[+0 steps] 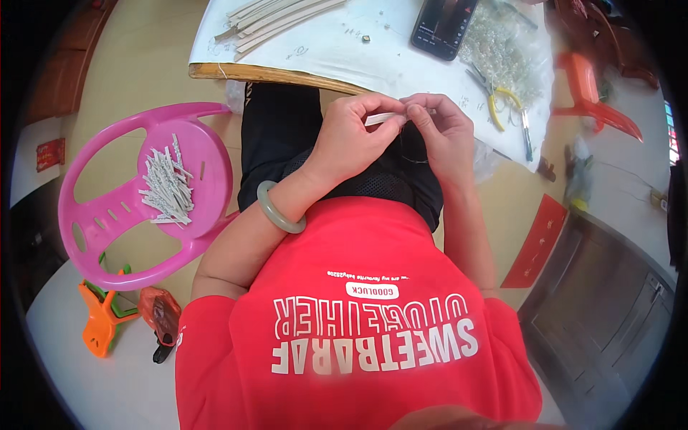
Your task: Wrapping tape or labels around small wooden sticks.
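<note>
Both of my hands meet over my lap, just off the near edge of the table. A narrow white strip (382,118) is pinched between the thumb and fingers of my left hand (350,137), whose wrist wears a pale bangle (275,208). My right hand (446,135) is closed at the strip's right end, thumb against fingers. What lies under the right fingertips is too small to make out. A thin dark thread or wire seems to hang below them. Long white strips (283,23) lie bundled on the table's far left.
The white-covered table (315,54) carries a phone (442,27), a heap of clear small pieces (502,54), yellow-handled pliers (496,104) and a slim tool (527,136). At my left, a pink plastic chair (208,168) holds several short patterned strips (168,188). A red stool (584,86) stands far right.
</note>
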### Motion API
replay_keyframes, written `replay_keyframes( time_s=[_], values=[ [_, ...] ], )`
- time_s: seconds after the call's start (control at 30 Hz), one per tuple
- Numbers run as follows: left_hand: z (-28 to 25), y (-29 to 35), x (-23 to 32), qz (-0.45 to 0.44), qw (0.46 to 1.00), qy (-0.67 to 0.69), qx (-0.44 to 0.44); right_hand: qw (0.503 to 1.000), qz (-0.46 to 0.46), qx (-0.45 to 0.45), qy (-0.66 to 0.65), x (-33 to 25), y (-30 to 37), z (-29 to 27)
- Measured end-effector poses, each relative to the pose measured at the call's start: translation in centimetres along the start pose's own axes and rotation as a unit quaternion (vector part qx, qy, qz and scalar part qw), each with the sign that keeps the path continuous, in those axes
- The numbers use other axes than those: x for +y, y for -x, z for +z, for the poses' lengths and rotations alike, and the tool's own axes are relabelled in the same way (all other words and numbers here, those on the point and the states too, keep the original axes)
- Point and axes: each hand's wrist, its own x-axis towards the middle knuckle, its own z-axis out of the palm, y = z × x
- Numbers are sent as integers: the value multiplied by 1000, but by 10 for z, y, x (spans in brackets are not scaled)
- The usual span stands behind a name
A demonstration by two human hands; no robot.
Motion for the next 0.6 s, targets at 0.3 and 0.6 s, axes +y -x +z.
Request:
replay_keyframes(
  time_s=[0.3,0.6],
  values=[
    [4,1,-3,14,1000,-14,6,1000,-9,19,-11,3,3,1],
    [6,3,-3,26,999,-39,11,999,-14,27,-8,3,6,4]
  ],
)
